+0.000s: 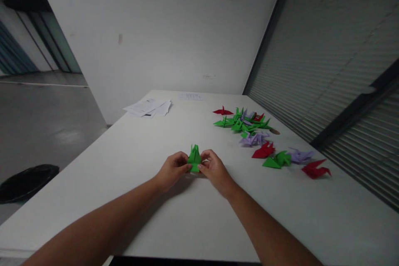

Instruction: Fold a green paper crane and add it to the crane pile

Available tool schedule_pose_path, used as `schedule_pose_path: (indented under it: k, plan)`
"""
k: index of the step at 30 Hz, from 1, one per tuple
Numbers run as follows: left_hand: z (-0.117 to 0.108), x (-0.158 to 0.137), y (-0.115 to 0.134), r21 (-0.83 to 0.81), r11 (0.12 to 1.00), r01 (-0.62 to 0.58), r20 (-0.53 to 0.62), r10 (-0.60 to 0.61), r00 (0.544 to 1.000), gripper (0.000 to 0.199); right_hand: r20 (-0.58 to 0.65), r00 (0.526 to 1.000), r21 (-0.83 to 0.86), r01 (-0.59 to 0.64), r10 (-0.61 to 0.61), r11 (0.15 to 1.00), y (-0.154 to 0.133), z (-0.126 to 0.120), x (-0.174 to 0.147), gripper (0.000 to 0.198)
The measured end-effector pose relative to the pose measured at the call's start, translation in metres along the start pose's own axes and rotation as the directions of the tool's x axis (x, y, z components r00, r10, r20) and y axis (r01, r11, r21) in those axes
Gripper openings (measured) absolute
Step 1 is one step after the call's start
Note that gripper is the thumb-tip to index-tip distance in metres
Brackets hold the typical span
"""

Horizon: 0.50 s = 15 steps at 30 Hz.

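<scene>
A partly folded piece of green origami paper [194, 157] stands between my two hands, low over the middle of the white table [149, 141]. Its upper end comes to narrow points, and a flap spreads across its lower edge. On its left side my left hand [174, 168] is closed, thumb on the lower flap and fingers behind. My right hand [215, 169] pinches the opposite side the same way. The fingertips behind the paper are partly hidden.
A heap of green, red and purple paper cranes [241, 122] lies at the back right. Nearer are a red crane [314, 169] and a green crane [277, 160]. Printed sheets [148, 107] lie back left. A black-lined bin [28, 181] stands on the floor at left.
</scene>
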<state>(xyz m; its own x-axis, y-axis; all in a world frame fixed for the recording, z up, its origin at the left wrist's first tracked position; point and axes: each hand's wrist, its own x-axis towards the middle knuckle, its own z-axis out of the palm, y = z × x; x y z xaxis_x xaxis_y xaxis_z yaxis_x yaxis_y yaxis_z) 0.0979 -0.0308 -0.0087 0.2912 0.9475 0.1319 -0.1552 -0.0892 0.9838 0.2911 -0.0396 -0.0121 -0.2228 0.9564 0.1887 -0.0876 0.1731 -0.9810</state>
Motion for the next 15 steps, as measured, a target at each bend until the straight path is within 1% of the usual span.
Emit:
schedule_pose_path:
  k: [4, 5, 7, 9, 10, 12, 15]
  plan:
    - [-0.0007, -0.0006, 0.0008, -0.025, 1.000, 0.000, -0.005, 0.000, 1.000, 0.025, 0.040, 0.998, 0.007, -0.053, 0.053, 0.999, -0.0010, -0.0005, 0.0002, 0.026]
    - [-0.0007, -0.0009, 0.0009, -0.041, 0.999, 0.007, -0.002, -0.007, 1.000, 0.025, 0.045, 0.998, 0.003, -0.039, 0.039, 0.999, -0.0008, -0.0009, 0.0008, 0.022]
    - [-0.0006, -0.0016, 0.0012, -0.074, 0.997, 0.028, -0.002, -0.028, 1.000, 0.023, 0.043, 0.998, -0.034, 0.037, -0.036, 0.999, -0.0003, -0.0022, 0.0020, 0.014]
    - [-0.0005, -0.0024, 0.0018, -0.099, 0.994, 0.046, -0.014, -0.048, 0.999, 0.021, 0.034, 0.992, -0.106, 0.122, -0.119, 0.987, 0.0000, -0.0039, 0.0029, 0.006]
    - [-0.0004, -0.0029, 0.0022, -0.106, 0.993, 0.052, -0.024, -0.055, 0.998, 0.020, 0.032, 0.989, -0.139, 0.145, -0.142, 0.980, -0.0001, -0.0047, 0.0030, 0.005]
    - [-0.0002, -0.0036, 0.0033, -0.106, 0.993, 0.055, -0.040, -0.060, 0.997, 0.018, 0.032, 0.988, -0.173, 0.152, -0.149, 0.973, -0.0006, -0.0060, 0.0023, 0.009]
    - [0.0005, -0.0038, 0.0042, -0.073, 0.996, 0.042, -0.043, -0.045, 0.998, 0.021, 0.039, 0.989, -0.179, 0.150, -0.146, 0.972, -0.0018, -0.0063, 0.0004, 0.011]
